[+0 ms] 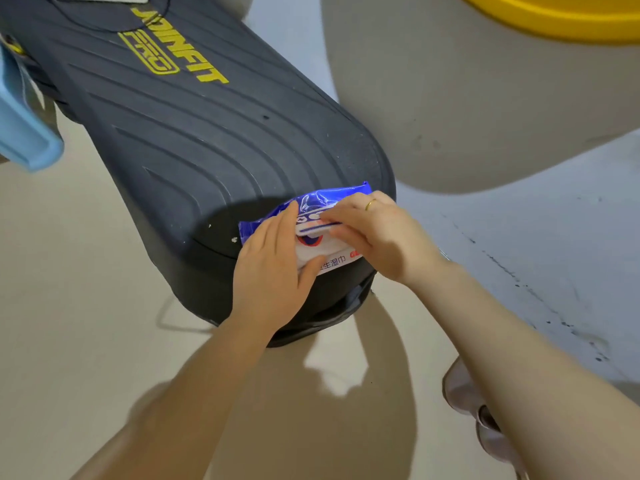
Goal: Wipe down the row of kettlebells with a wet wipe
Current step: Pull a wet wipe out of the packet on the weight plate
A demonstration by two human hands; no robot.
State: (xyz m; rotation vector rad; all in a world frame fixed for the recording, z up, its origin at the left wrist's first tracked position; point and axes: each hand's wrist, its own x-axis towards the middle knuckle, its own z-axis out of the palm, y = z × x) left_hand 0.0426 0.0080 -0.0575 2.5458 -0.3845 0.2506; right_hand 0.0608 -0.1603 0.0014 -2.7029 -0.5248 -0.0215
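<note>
A blue and white wet wipe pack (322, 202) lies at the near end of a long black ribbed step platform (194, 133) with yellow lettering. My left hand (273, 268) presses flat on the pack's left side, thumb under its front edge. My right hand (377, 233), with a gold ring, pinches the white flap on top of the pack with its fingertips. No kettlebell is in view.
A light blue plastic piece (24, 126) sticks out at the left edge. A yellow rim (561, 19) shows at the top right above a grey curved surface. My shoe (464, 389) stands on the beige floor at the lower right, beside a stained grey floor strip (540, 258).
</note>
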